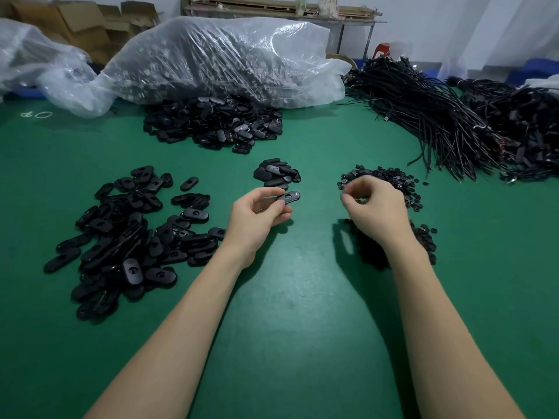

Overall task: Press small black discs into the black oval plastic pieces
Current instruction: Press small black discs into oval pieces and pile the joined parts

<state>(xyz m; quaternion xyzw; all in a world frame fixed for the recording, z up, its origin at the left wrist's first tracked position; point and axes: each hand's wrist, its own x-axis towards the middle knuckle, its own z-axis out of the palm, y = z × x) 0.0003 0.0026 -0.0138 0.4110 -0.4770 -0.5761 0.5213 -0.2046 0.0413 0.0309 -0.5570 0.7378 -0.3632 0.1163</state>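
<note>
The green table (302,297) carries, at the far side, a big clear plastic bag (211,58) full of black parts, and far right a heap of black cables (438,116). On the left lies a wide pile of black oval pieces (127,237); a small stack (276,173) sits in the middle. On the right is a pile of small black discs (390,179). The left hand (257,216) holds one oval piece (290,197) between thumb and fingers. The right hand (375,207) has its fingertips pinched together above the discs; whether it holds a disc cannot be told.

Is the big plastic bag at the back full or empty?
Full. The clear bag bulges with dark pieces, and more oval pieces spill from its open edge onto the green table.
</note>
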